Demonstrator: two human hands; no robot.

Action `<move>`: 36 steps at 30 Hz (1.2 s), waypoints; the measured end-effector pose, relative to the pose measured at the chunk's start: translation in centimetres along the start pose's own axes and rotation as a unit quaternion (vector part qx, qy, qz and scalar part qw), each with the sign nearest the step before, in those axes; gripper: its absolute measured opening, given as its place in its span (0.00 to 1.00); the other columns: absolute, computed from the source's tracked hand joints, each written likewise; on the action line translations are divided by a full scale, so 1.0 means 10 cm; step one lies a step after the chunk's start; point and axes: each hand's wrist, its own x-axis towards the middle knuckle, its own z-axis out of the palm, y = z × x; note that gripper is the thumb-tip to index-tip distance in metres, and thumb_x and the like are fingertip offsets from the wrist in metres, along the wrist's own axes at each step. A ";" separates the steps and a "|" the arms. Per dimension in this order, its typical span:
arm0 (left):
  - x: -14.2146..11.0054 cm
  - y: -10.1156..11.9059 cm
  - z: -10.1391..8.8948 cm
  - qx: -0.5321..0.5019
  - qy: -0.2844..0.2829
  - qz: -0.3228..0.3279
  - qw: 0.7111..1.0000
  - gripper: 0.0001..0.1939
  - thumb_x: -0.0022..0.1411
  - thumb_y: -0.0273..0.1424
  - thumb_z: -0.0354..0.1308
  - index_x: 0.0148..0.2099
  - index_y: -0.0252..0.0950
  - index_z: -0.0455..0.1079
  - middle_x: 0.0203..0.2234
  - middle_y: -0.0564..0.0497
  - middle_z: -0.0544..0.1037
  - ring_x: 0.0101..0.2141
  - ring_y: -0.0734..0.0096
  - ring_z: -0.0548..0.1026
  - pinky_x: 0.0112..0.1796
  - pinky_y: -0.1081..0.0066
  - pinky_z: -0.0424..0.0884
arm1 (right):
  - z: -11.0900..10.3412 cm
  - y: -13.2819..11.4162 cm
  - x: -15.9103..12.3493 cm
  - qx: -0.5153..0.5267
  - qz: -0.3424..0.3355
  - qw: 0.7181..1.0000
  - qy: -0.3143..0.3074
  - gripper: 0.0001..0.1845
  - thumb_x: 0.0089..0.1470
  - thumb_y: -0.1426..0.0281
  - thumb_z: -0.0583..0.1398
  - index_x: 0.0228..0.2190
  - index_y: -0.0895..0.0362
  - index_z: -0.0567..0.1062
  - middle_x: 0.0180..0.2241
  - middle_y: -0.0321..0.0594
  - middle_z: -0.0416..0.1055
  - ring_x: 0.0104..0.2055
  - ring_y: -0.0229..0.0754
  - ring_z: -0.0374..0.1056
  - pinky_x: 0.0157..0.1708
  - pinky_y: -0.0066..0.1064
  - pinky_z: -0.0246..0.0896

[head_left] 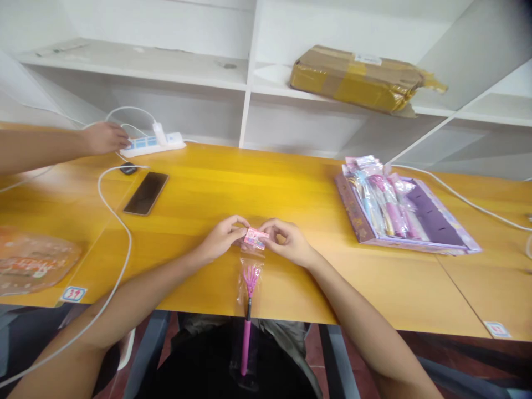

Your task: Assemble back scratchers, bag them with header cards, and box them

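A pink back scratcher (pixel 246 332) in a clear plastic sleeve hangs below my hands, its claw end up and its handle over the table's front edge. At the top of the sleeve is a small pink printed card (pixel 256 238). My left hand (pixel 226 237) pinches the card's left side between thumb and fingers. On its right side my right hand (pixel 286 239) pinches it too. To the right stands a purple cardboard tray (pixel 436 219) with several bagged back scratchers (pixel 386 205) in pink, blue and gold.
At the left, another person's hand (pixel 107 137) touches a white power strip (pixel 153 145). A phone (pixel 146 193), a white cable (pixel 129 238) and an orange bag (pixel 37 260) lie on the table. A taped cardboard box (pixel 353 80) rests on the shelf behind.
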 end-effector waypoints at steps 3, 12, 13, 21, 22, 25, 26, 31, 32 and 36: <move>0.00 0.00 0.00 -0.012 -0.001 -0.007 1.000 0.13 0.66 0.39 0.64 0.47 0.37 0.71 0.32 0.51 0.82 0.31 0.65 0.83 0.38 0.66 0.77 | 0.01 -0.01 0.00 -0.008 -0.003 1.000 -0.007 0.12 0.64 0.60 0.65 0.44 0.54 0.79 0.30 0.36 0.73 0.28 0.37 0.64 0.31 0.30 0.62; -0.01 0.00 0.00 0.016 0.007 0.001 1.000 0.12 0.66 0.37 0.64 0.47 0.36 0.72 0.31 0.52 0.80 0.32 0.67 0.81 0.39 0.67 0.75 | 0.00 -0.04 0.00 -0.033 -0.021 0.999 -0.022 0.11 0.66 0.62 0.63 0.45 0.54 0.81 0.33 0.38 0.75 0.31 0.39 0.67 0.34 0.32 0.64; -0.01 0.01 0.00 0.014 0.007 0.001 1.000 0.12 0.66 0.37 0.64 0.47 0.37 0.72 0.31 0.52 0.80 0.32 0.67 0.81 0.39 0.67 0.75 | 0.00 -0.04 0.00 -0.034 -0.020 0.999 -0.024 0.11 0.66 0.62 0.62 0.45 0.53 0.81 0.33 0.38 0.75 0.31 0.39 0.66 0.34 0.32 0.64; -0.02 0.04 0.01 0.004 0.008 0.004 1.000 0.11 0.66 0.37 0.63 0.47 0.37 0.72 0.31 0.53 0.79 0.32 0.68 0.80 0.38 0.68 0.74 | -0.03 -0.09 0.00 -0.044 -0.031 0.998 -0.033 0.16 0.69 0.59 0.60 0.48 0.53 0.83 0.33 0.40 0.76 0.32 0.40 0.68 0.38 0.34 0.66; -0.02 0.03 0.01 0.005 0.010 0.006 1.000 0.11 0.66 0.37 0.63 0.47 0.37 0.72 0.30 0.53 0.79 0.32 0.69 0.79 0.38 0.69 0.74 | -0.04 -0.10 0.00 -0.043 -0.033 0.998 -0.035 0.17 0.69 0.58 0.60 0.49 0.54 0.83 0.34 0.40 0.77 0.33 0.41 0.69 0.39 0.34 0.67; -0.02 0.01 0.00 0.006 0.024 0.013 1.000 0.11 0.67 0.37 0.63 0.47 0.37 0.72 0.30 0.53 0.79 0.32 0.69 0.79 0.39 0.69 0.74 | -0.06 -0.10 0.00 -0.041 -0.044 0.998 -0.036 0.18 0.70 0.58 0.59 0.50 0.54 0.83 0.34 0.40 0.77 0.34 0.41 0.70 0.39 0.33 0.66; -0.02 0.00 0.00 0.005 0.027 0.014 1.000 0.11 0.67 0.37 0.63 0.47 0.37 0.72 0.30 0.54 0.79 0.32 0.69 0.79 0.39 0.69 0.74 | -0.06 -0.10 0.00 -0.044 -0.049 0.997 -0.035 0.18 0.71 0.58 0.59 0.51 0.54 0.83 0.33 0.40 0.77 0.34 0.40 0.70 0.38 0.33 0.66; -0.02 -0.01 0.00 -0.013 0.026 0.011 1.000 0.12 0.67 0.38 0.64 0.47 0.37 0.71 0.30 0.53 0.80 0.33 0.67 0.81 0.39 0.68 0.75 | -0.08 -0.08 0.00 -0.042 -0.083 0.995 -0.035 0.16 0.72 0.61 0.58 0.50 0.53 0.84 0.32 0.38 0.76 0.33 0.39 0.70 0.36 0.31 0.64; -0.02 -0.01 0.00 -0.016 0.024 0.010 1.000 0.13 0.67 0.39 0.64 0.47 0.37 0.71 0.31 0.52 0.81 0.34 0.65 0.82 0.39 0.67 0.75 | -0.08 -0.08 0.00 -0.039 -0.086 0.995 -0.039 0.16 0.72 0.61 0.58 0.50 0.53 0.84 0.33 0.39 0.77 0.34 0.40 0.71 0.37 0.32 0.64; -0.02 -0.01 0.00 -0.031 0.009 0.013 0.999 0.15 0.68 0.41 0.64 0.49 0.37 0.69 0.36 0.46 0.85 0.40 0.58 0.85 0.44 0.61 0.78 | -0.07 -0.09 0.00 -0.027 -0.085 0.994 -0.059 0.16 0.72 0.62 0.58 0.50 0.53 0.84 0.37 0.42 0.81 0.36 0.41 0.73 0.38 0.33 0.67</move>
